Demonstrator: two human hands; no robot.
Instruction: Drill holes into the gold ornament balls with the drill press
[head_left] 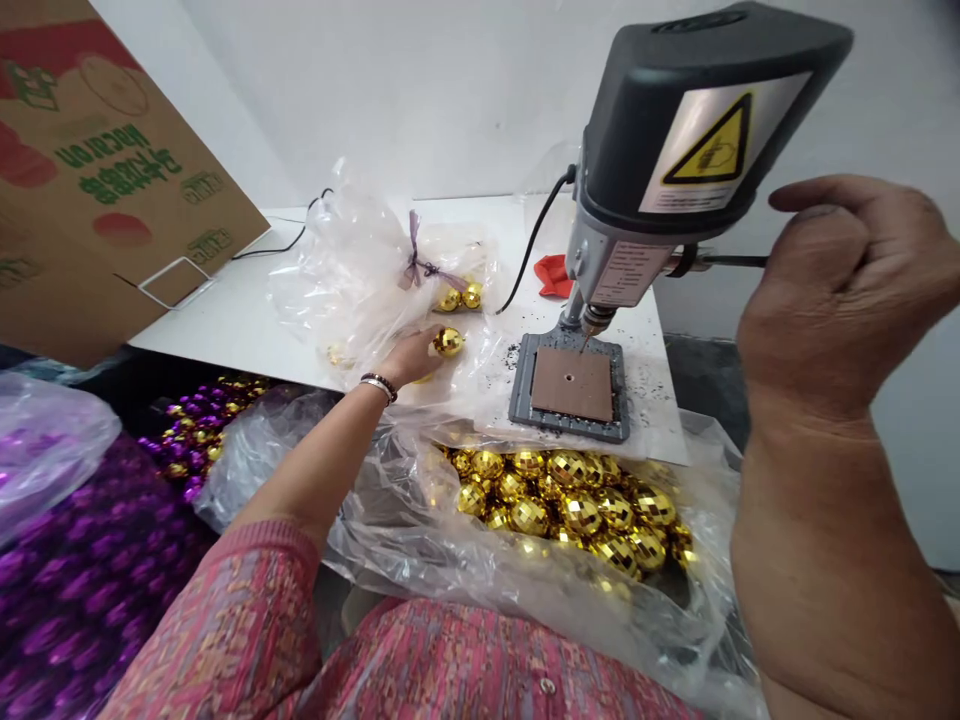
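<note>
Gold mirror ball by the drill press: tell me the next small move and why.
Probably close the left hand around that ball and bring it to the brown pad: its fingers already reach it, and the drill bit hangs above the pad, with the right hand up by the lever.

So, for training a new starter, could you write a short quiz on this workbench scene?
1. What is the left hand touching? A) a gold mirrored ornament B) a purple ornament C) the drill chuck
2. True or false: the right hand is closed around the black lever of the bench drill press.
3. Fill in: the metal bangles are on the ___ wrist.

Key: 1 A; 2 true; 3 left.
</note>
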